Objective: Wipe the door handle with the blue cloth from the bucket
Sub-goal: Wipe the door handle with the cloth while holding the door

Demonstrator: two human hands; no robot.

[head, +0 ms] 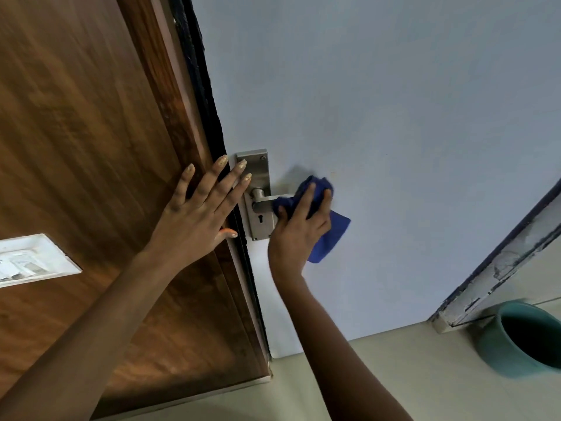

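Observation:
A silver lever door handle [263, 202] on a steel backplate [258, 165] with a keyhole is fixed to the pale blue-grey door [394, 117]. My right hand [299, 229] is closed on the blue cloth [331, 235] and wraps it around the outer end of the lever, which is hidden under the cloth; a loose corner hangs down to the right. My left hand [197, 208] lies flat with its fingers spread on the brown wooden frame [91, 132], fingertips reaching the door's edge and the plate.
A teal bucket [498, 344] stands on the beige floor [394, 375] at the lower right, beside a worn white frame [501, 265]. A white switch plate [33, 259] sits on the wooden panel at the left.

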